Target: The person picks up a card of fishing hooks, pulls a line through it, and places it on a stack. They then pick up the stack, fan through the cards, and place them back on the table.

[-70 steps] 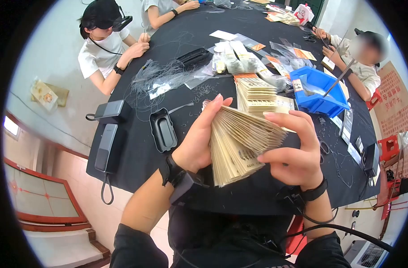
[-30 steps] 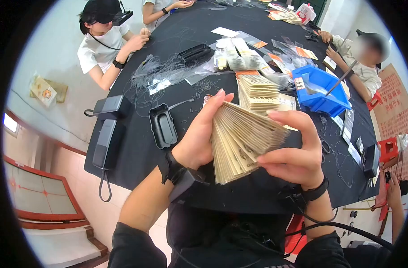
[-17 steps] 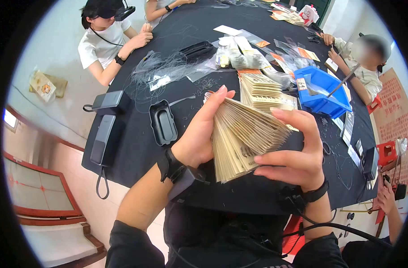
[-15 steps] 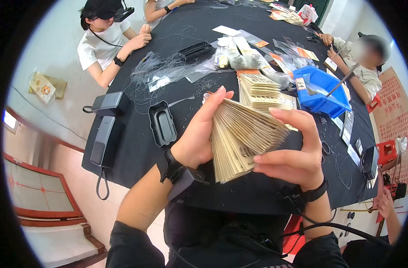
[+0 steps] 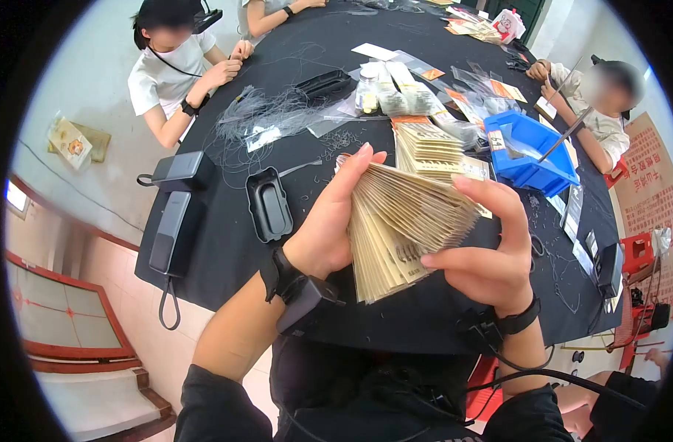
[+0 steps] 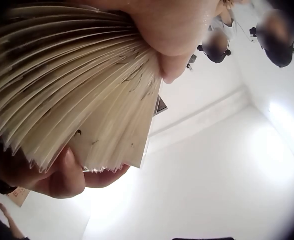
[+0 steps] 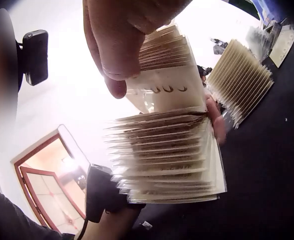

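A thick fanned stack of hook packets (image 5: 406, 228), cream cards in clear sleeves, is held above the table in both hands. My left hand (image 5: 333, 214) grips its upper left end, with the thumb lying along the top. My right hand (image 5: 495, 243) pinches the fanned right side, the thumb near the lower edge and the forefinger near the upper. In the right wrist view the packets part around one card (image 7: 162, 90), on which a row of small dark hooks shows. Behind the stack lies a second pile of packets (image 5: 429, 151).
A blue bin (image 5: 532, 158) stands right of the second pile. Beyond lie clear bags (image 5: 403, 96) and tangled line (image 5: 266, 118). A black tray (image 5: 269, 206) and two dark power banks (image 5: 173, 232) are at left. Scissors (image 5: 537, 247) lie right. Other people sit around the table.
My right thumb and fingers have shifted slightly along the fanned edges, and the gap between packets shows more hooks. The left hand keeps its grip. A person's hand at the far right has moved down.
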### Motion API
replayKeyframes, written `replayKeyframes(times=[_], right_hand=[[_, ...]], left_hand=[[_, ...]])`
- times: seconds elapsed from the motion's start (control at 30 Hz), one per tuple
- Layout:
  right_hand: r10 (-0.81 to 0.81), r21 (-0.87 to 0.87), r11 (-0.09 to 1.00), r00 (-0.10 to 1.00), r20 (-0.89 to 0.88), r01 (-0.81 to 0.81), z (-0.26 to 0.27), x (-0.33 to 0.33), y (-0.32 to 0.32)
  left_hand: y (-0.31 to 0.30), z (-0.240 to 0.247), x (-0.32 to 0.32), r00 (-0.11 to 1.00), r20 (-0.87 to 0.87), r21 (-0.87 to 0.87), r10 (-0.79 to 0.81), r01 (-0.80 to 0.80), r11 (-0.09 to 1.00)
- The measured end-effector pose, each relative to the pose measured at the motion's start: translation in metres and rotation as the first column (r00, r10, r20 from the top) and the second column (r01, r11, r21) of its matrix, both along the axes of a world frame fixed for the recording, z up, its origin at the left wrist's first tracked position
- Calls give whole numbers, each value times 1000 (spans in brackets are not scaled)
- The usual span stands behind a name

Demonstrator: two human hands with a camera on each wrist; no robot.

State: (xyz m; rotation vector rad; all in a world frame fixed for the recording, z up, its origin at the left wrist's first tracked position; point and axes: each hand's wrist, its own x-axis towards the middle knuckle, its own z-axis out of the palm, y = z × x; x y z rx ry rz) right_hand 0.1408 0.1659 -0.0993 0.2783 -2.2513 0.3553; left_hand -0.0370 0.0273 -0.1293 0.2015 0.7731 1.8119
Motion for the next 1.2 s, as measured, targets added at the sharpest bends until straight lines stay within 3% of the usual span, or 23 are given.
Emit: replayKeyframes(times=[0.13, 0.53, 0.63, 0.87, 1.2], right_hand=[[4, -64, 998, 997, 74, 1, 12, 2, -11], [16, -61, 998, 1000, -7, -16, 1, -2, -6], [67, 22, 998, 997, -36, -66, 1, -3, -3], [-17, -19, 1000, 1000, 11, 17, 7, -2, -15], [18, -13, 1000, 1000, 2, -18, 2, -4, -13]], left_hand=[[-1, -1, 0, 1000, -8, 11, 1, -1, 1000], [1, -1, -1, 999, -15, -33, 29, -29, 999], [-1, 0, 0, 1000, -8, 8, -3, 4, 1000], [1, -1, 1, 1000, 24, 28, -11, 11, 1000], [3, 0, 2, 999, 5, -18, 50, -50, 999]])
